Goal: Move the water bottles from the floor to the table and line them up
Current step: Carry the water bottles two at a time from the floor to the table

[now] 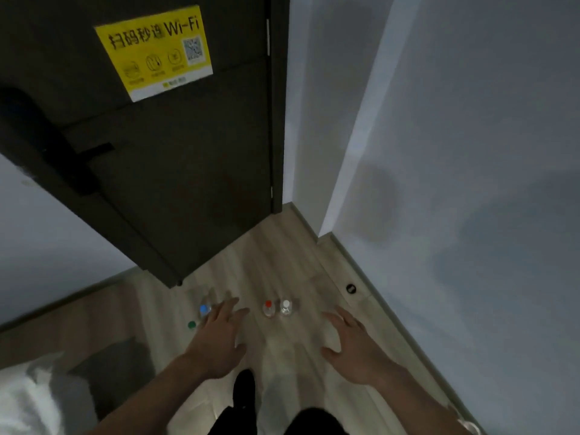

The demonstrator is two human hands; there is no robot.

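Bottles on floor [292,262]: red-cap bottle [268,308], white-cap bottle [286,307] at 11 o'clock of right hand [354,343]; blue-cap bottle [205,310] at 10 o'clock, beside left hand [219,337]. Both hands spread, holding nothing. Bottles clear, upright.

Dark door [175,158] ajar, yellow Wi-Fi sticker [153,51] on it. Grey walls [470,152]. Wood-look floor [282,255]; round black floor stop [351,288] near right baseboard. White fabric [31,400] lower left.

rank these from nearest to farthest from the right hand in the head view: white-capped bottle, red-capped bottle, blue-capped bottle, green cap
Measured from the open right hand:
1. Clear plastic bottle with the white cap, just to its left on the floor.
2. Clear plastic bottle with the red cap, right beside the white-capped one.
3. Clear plastic bottle with the blue cap, by the left hand's fingertips.
4. Green cap, farthest left.
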